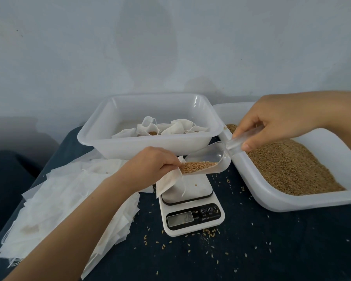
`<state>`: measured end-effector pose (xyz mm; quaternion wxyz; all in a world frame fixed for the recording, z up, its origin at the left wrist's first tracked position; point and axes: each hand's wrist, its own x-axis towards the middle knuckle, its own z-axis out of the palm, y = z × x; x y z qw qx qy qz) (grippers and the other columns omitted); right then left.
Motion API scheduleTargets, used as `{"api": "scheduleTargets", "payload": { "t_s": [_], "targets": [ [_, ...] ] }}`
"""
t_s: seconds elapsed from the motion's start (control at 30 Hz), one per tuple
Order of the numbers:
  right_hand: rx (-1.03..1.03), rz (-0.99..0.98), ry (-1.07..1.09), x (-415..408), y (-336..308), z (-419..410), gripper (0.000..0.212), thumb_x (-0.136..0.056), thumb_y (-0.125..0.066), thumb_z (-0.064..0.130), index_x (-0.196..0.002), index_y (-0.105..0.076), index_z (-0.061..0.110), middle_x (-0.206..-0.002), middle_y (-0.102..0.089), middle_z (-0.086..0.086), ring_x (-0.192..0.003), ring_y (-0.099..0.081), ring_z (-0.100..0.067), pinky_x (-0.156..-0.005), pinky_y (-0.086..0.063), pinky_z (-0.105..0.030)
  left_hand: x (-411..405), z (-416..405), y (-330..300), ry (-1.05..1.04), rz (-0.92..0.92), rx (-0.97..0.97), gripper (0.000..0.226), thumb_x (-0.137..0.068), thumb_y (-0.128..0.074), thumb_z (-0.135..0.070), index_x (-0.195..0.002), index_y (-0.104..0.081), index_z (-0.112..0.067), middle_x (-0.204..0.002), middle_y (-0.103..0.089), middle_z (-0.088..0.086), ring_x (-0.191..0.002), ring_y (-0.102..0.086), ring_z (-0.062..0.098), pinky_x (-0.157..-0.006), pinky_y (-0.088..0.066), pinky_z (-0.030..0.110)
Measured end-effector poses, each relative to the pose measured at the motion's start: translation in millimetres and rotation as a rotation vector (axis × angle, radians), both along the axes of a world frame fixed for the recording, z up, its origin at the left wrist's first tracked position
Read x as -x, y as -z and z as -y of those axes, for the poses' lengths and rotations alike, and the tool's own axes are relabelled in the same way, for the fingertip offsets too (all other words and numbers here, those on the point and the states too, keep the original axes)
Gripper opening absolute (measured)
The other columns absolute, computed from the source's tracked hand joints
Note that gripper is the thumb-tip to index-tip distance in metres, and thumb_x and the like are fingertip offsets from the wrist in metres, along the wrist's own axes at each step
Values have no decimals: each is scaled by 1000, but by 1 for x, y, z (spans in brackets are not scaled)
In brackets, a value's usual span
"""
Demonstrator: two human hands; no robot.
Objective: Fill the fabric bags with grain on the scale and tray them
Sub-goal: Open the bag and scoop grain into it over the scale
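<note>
Grain going into a fabric bag over the scale

The white fabric bag (169, 179) is hanging over the white scale (190, 207), whose display is reading 2.8, with left hand (150, 163) fingers pinching its mouth. Right hand (272, 122) fingers are gripping a clear scoop (207, 161) of golden grain (292, 167). Filled bags are lying in the far tray (150, 142) on the dark surface (272, 250).

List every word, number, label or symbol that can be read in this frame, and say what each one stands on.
"2.8" or "28", decimal point unclear: on the display of the kitchen scale.
"M" and "T", beside a power symbol: on the scale's buttons.
Small print under the buttons: too small and blurred to read.
No text shows on the tubs, fabric bags or scoop.
</note>
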<state>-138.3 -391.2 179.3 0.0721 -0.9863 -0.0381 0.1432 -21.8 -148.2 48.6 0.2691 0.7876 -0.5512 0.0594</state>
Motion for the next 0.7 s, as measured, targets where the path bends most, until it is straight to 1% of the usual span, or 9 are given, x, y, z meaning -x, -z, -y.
{"api": "scheduleTargets", "payload": {
  "t_s": [0.1, 0.17, 0.27, 0.33, 0.4, 0.43, 0.53, 0.6, 0.7],
  "targets": [
    [18, -1, 0, -1, -2, 0, 32, -71, -60, 56, -100, -70, 47, -79, -68, 21, -68, -58, 4, -60, -39, -14, 0, 0, 1, -9, -1, 8, 14, -86, -63, -8, -95, -74, -9, -95, -72, 0, -98, -52, 4, -81, -39, 10],
    [20, 0, 1, -1, -2, -1, 30, -72, -61, 56, -100, -70, 47, -80, -67, 25, -69, -57, 7, -60, -37, -14, 0, 0, 1, -18, -3, 3, 15, -86, -63, -8, -96, -74, -10, -95, -72, -1, -92, -57, 5, -82, -40, 12],
    [-27, 8, 5, -1, 4, 2, 28, -74, -63, 53, -99, -71, 45, -74, -67, 20, -61, -56, 6, -57, -39, -10, 0, -2, 3, -35, 0, 7, 14, -86, -63, -8, -95, -74, -10, -95, -72, -1, -88, -62, 8, -82, -43, 17],
    [-83, 21, 25, 1, 14, 7, 30, -75, -63, 52, -102, -70, 44, -77, -69, 19, -64, -59, 6, -65, -45, -9, -1, -4, 5, -52, -6, 33, 14, -85, -64, -7, -94, -74, -9, -94, -72, -1, -87, -60, 6, -81, -43, 16],
    [-143, 37, 56, 6, 31, 12, 29, -77, -64, 51, -105, -68, 47, -91, -70, 19, -81, -64, 2, -85, -52, -27, -3, -7, 6, -83, -37, 71, 14, -85, -65, -6, -94, -74, -9, -94, -72, -3, -92, -57, 4, -81, -42, 10],
    [-177, 48, 66, 9, 41, 14, 27, -78, -65, 50, -105, -67, 49, -95, -70, 22, -85, -63, 3, -88, -51, -31, -4, -9, 7, -105, -58, 89, 14, -85, -65, -6, -94, -74, -9, -94, -72, -4, -94, -56, 2, -81, -41, 7],
    [-270, 79, 94, 17, 65, 20, 25, -78, -63, 54, -103, -64, 56, -99, -66, 33, -89, -61, 10, -92, -50, -32, -6, -14, 9, -166, -101, 124, 14, -85, -65, -6, -93, -74, -11, -91, -72, -5, -91, -57, -1, -79, -40, 4],
    [-313, 100, 113, 21, 75, 24, 34, -72, -58, 64, -106, -62, 60, -104, -67, 29, -94, -63, 5, -94, -50, -37, -7, -16, 11, -203, -145, 158, 14, -85, -65, -6, -93, -74, -12, -89, -70, -10, -88, -56, -5, -78, -39, 2],
    [-374, 156, 111, 23, 84, 28, 39, -70, -55, 67, -110, -56, 66, -108, -67, 27, -100, -63, 2, -96, -49, -42, -8, -17, 12, -244, -170, 169, 15, -85, -65, -8, -95, -74, -15, -90, -66, -16, -87, -55, -12, -79, -37, 0]
  ]
}}
